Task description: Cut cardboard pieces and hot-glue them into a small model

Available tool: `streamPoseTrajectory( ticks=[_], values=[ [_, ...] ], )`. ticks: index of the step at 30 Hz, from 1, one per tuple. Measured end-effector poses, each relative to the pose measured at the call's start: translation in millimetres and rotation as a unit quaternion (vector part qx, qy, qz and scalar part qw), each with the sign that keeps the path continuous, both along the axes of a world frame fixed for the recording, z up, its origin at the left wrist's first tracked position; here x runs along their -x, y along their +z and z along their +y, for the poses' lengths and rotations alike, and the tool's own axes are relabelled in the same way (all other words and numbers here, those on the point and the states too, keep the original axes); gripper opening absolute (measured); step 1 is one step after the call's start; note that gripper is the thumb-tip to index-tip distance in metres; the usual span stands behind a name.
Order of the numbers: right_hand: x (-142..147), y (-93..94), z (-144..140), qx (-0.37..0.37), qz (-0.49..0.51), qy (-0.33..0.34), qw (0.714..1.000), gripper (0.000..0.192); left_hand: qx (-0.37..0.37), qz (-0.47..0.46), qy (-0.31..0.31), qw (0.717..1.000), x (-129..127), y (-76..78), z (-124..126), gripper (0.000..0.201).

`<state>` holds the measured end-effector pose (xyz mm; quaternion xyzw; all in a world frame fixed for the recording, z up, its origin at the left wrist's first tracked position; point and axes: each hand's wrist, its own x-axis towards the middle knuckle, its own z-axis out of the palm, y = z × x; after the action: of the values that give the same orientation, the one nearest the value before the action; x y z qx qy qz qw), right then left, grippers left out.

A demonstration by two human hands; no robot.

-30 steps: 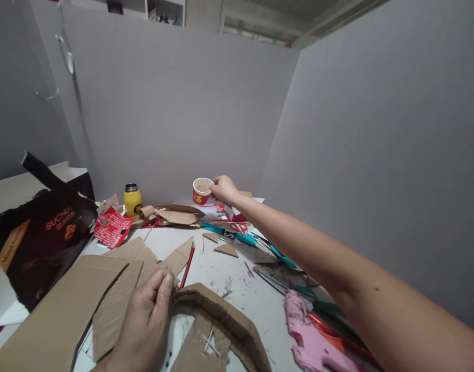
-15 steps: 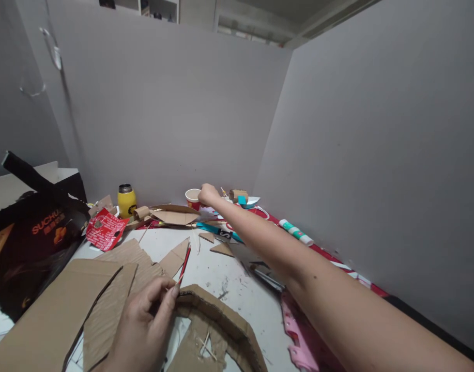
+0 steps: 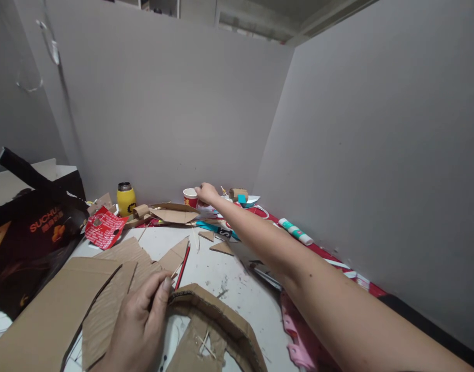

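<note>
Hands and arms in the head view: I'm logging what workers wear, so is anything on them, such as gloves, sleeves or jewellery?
Nothing worn shows. The left hand and right hand are bare, without gloves or visible rings. The right forearm is bare with no sleeve, watch or bracelet in view.

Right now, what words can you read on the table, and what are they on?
"SUCHU": orange letters on the black bag; its end is hidden by a fold.
"S": white letter on a dark scrap.
Red wrapper: white print, too small to read.
Red cup by the right hand: yellow mark, too blurred.
</note>
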<state>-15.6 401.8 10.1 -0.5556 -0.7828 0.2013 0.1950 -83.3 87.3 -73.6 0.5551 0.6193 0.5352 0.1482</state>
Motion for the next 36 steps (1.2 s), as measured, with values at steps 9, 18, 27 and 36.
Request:
streamPoseTrajectory(
  ticks=[9,18,27,36],
  values=[
    [-46,30.2,-93,-0.153,0.078,0.163,0.972,0.030,0.100,-0.271,-0.075,0.955,-2,25.1,5,0.042],
    [-102,21.7,-213,-0.229,-0.079,0.551,0.798,0.018,0.128,-0.329,-0.207,0.913,-15,51.1,-6,0.057],
    [-123,19.5,-222,-0.216,-0.081,0.484,0.844,0.027,0.156,-0.282,-0.166,0.932,-10,70.4,-13,0.025],
    [-140,3.5,-238,-0.153,0.043,0.464,0.872,0.020,-0.003,-0.440,0.005,0.898,38,101.5,4,0.022]
  ],
)
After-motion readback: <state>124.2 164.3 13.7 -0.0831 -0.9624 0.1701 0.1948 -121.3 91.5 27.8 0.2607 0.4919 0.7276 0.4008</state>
